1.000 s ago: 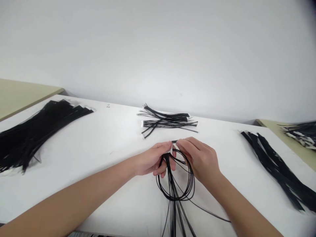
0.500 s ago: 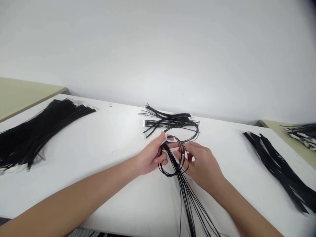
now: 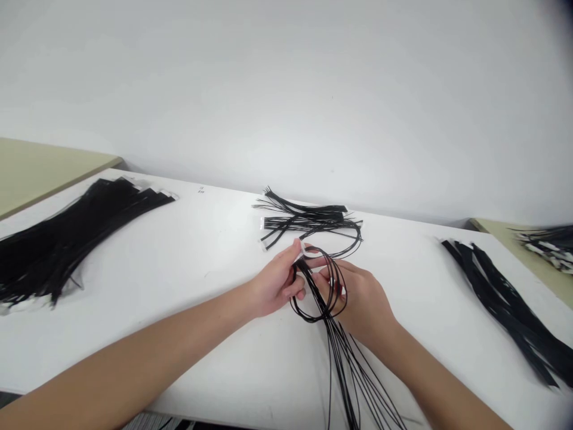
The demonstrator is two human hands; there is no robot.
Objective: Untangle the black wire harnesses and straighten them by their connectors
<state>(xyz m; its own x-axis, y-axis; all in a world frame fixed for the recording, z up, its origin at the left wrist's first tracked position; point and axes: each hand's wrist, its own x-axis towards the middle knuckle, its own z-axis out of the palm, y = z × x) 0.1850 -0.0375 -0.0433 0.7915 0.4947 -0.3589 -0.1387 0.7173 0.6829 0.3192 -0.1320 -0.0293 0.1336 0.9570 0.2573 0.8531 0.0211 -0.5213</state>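
Observation:
Both hands work a bundle of thin black wires at the middle of the white table. My left hand pinches the bundle's top end, where a small white connector shows. My right hand is closed on the same wires just to the right, and a loop of them wraps over its fingers. The loose wire tails run toward the table's near edge.
A small stack of looped black wire bundles lies just behind my hands. A large pile of black wires covers the table's left. Another black pile lies at the right. Beige tables flank both sides, the right one holding more wires.
The hands moved a little away from me toward the stack. The big loop shrank to a tighter coil around my right fingers, and the wire tails swung to the right.

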